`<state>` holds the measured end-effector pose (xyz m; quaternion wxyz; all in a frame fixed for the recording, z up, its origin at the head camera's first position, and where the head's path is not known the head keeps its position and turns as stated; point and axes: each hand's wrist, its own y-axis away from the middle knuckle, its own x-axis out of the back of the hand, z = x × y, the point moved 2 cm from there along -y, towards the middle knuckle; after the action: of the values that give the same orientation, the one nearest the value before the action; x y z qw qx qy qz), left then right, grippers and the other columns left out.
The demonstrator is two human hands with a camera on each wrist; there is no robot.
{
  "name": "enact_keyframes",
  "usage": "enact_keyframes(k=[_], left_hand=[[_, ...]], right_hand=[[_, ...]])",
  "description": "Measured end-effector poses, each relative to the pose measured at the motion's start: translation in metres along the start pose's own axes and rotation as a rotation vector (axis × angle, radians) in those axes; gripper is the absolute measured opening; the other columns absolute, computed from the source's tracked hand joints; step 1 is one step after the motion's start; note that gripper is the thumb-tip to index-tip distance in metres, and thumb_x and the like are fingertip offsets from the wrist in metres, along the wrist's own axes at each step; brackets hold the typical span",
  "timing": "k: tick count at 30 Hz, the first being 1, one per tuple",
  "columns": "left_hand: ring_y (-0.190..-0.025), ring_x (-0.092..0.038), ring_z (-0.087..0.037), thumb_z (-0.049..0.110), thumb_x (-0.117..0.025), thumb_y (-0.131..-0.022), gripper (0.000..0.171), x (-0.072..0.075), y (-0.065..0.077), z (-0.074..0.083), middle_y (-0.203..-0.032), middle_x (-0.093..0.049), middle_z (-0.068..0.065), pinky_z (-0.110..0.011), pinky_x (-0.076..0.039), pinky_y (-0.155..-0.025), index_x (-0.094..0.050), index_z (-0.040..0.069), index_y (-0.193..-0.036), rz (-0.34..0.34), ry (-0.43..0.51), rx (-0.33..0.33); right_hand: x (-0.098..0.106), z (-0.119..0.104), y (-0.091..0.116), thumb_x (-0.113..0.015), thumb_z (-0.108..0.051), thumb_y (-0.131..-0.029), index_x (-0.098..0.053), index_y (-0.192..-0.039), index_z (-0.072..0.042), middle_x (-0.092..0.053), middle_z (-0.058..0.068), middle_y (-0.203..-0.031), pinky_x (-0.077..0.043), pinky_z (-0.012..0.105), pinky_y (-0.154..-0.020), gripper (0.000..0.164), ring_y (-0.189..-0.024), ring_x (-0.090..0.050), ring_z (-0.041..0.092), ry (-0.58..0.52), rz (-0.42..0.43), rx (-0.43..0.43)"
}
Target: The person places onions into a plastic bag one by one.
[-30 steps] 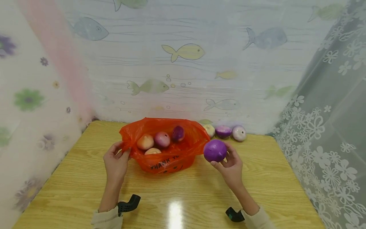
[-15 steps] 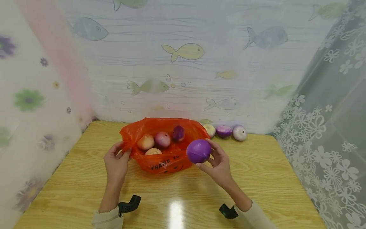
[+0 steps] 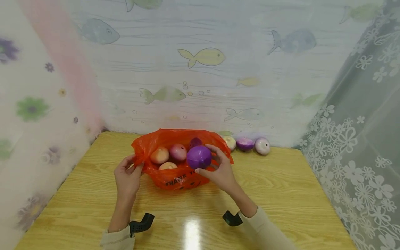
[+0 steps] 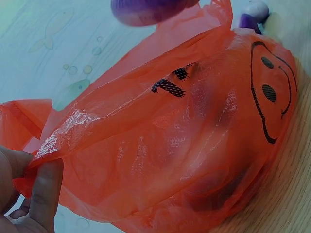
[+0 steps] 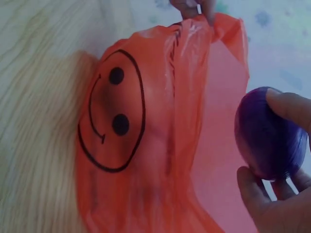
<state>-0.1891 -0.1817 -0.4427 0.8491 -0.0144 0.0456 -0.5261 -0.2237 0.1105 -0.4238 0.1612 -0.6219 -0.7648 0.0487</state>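
While the head view reveals four round vegetables (image 3: 178, 152) inside the red bag (image 3: 157, 177), the wrist views record the outlined smiling face (image 5: 112, 111) on its wall, seen only in part from the head. I find my right hand (image 3: 221, 172) holding a purple vegetable (image 3: 199, 157), which lies left of the palm, above the right part of the bag's mouth. My left hand (image 3: 127, 177) pinches the bag's left edge.

The left hand (image 3: 128, 176) pinches; the right hand (image 3: 222, 174) grips (its forearm (image 3: 244, 201) slanting inward); the two stand apart.
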Motion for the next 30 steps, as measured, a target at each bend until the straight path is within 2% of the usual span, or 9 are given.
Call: enact_keyframes(k=[5,12,23,30], left_hand=[[-0.086,-0.069,0.003,-0.001,-0.061,-0.098,0.029,0.000,0.000,0.000,-0.112,-0.058,-0.002,-0.014,-0.058,-0.073,-0.060,-0.002,-0.128,-0.005,-0.006,0.001],[-0.086,-0.070,0.003,-0.002,-0.061,-0.098,0.029,0.000,0.000,0.001,-0.112,-0.058,-0.002,-0.015,-0.059,-0.073,-0.059,-0.003,-0.127,-0.013,0.017,0.005],[-0.086,-0.070,0.002,-0.001,-0.061,-0.098,0.029,-0.001,0.000,0.001,-0.111,-0.058,-0.002,-0.016,-0.059,-0.073,-0.060,-0.002,-0.127,-0.016,0.004,-0.002],[-0.083,-0.071,0.000,-0.004,-0.062,-0.096,0.027,-0.001,0.000,0.002,-0.105,-0.061,0.001,-0.016,-0.059,-0.068,-0.061,-0.005,-0.123,-0.015,0.051,-0.020]], right_hand=[[-0.012,0.007,-0.018,-0.089,-0.010,-0.076,-0.053,-0.142,-0.016,-0.056,0.009,-0.139,-0.057,0.047,-0.098,0.075,-0.120,-0.060,0.032,0.086,-0.003,-0.040],[-0.024,0.017,-0.035,-0.088,-0.011,-0.078,-0.049,-0.145,-0.009,-0.054,0.014,-0.141,-0.057,0.047,-0.098,0.078,-0.118,-0.059,0.033,0.205,-0.016,-0.083],[-0.032,0.025,-0.041,-0.087,-0.011,-0.079,-0.048,-0.143,-0.007,-0.050,0.019,-0.144,-0.049,0.055,-0.107,0.076,-0.130,-0.051,0.038,0.304,-0.036,-0.122],[-0.033,0.026,-0.042,-0.089,-0.008,-0.076,-0.052,-0.142,-0.006,-0.054,0.020,-0.136,-0.052,0.053,-0.102,0.076,-0.120,-0.054,0.037,0.335,-0.077,-0.129]])
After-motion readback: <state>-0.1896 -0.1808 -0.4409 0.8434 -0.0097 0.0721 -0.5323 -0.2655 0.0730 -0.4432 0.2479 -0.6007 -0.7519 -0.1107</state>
